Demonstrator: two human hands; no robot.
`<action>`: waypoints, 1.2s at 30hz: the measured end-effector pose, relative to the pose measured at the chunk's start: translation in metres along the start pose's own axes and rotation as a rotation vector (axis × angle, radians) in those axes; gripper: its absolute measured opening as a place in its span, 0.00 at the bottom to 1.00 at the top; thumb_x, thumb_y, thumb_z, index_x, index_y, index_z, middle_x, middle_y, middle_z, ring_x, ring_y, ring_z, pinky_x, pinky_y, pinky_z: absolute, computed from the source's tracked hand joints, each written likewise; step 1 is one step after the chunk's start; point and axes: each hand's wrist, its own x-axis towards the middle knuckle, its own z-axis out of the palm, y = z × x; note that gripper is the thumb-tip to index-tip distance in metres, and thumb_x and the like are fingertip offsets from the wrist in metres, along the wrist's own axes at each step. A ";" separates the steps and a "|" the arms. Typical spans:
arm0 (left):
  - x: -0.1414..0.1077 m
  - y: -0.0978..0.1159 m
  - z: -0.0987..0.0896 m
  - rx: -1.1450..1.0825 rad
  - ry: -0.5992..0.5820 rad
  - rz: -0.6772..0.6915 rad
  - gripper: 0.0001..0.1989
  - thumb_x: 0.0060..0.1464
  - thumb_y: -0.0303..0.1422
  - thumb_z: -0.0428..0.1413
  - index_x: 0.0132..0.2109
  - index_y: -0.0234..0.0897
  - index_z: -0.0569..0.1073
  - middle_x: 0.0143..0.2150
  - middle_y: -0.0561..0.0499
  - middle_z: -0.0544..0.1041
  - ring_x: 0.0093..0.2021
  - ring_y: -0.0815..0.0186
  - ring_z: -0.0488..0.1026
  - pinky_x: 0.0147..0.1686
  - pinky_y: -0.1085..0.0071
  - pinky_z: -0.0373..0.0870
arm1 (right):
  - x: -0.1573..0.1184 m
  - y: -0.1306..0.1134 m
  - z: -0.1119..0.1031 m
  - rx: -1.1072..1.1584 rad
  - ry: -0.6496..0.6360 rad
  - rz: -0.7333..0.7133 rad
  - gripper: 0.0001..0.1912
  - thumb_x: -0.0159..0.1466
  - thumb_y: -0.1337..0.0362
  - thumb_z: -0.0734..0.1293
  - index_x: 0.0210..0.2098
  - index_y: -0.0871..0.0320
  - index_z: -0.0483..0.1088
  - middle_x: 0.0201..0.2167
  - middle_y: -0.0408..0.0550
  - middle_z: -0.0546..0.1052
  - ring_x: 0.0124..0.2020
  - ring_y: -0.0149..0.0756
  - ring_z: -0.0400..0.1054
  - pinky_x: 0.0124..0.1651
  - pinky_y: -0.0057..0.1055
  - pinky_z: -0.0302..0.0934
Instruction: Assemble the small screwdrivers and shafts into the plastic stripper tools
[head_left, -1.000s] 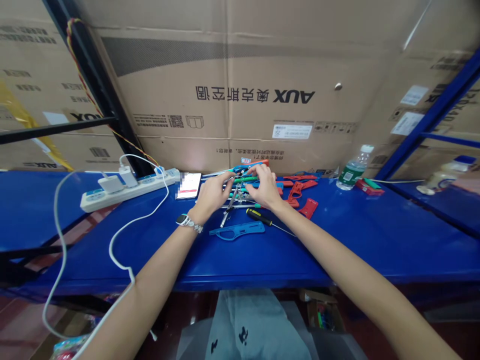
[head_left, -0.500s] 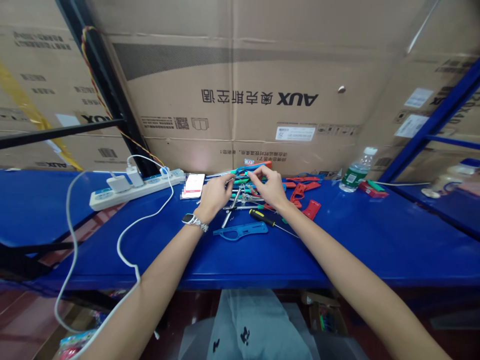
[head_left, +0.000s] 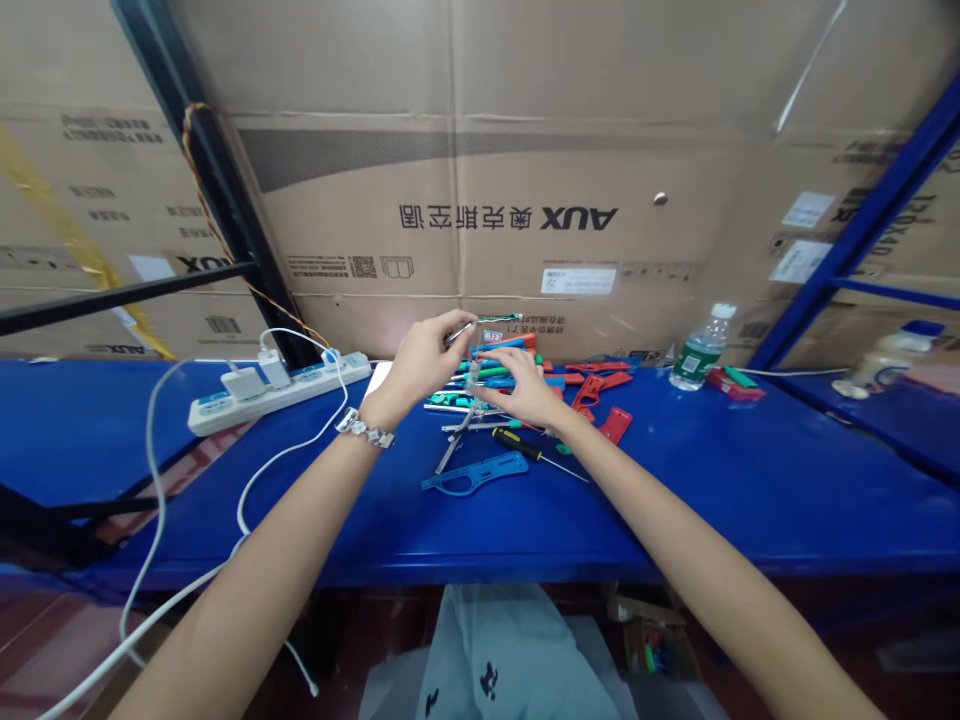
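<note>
My left hand (head_left: 426, 362), with a metal-link watch band at the wrist, is raised over the pile. It pinches a thin metal rod with a green part (head_left: 504, 318), pointing right. My right hand (head_left: 525, 388) is curved at the pile, thumb and fingers around a small clear plastic piece (head_left: 473, 374). Beneath the hands lie several metal rods with green parts (head_left: 454, 403). Nearer me are a blue plastic handle shell (head_left: 478, 473) with a finger loop and a black-and-yellow screwdriver (head_left: 517, 442). Red handle shells (head_left: 588, 393) lie to the right.
A white power strip (head_left: 281, 393) with plugged chargers and cables stands at left. A water bottle (head_left: 703, 350) and a red box (head_left: 735, 384) are at right. A large cardboard box (head_left: 510, 160) backs the blue table (head_left: 720, 500), between shelf posts.
My left hand has lifted the rod with the green part above the pile. My right hand has moved slightly down and left, its fingers spread wider. The camera view has tilted up.
</note>
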 end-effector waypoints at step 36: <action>-0.161 -0.003 0.010 0.191 -0.405 0.076 0.17 0.69 0.44 0.53 0.58 0.40 0.73 0.54 0.45 0.75 0.55 0.52 0.71 0.57 0.48 0.67 | -0.093 -0.029 -0.010 -0.140 -0.410 -0.073 0.04 0.70 0.64 0.67 0.42 0.54 0.74 0.40 0.47 0.80 0.47 0.43 0.68 0.53 0.44 0.52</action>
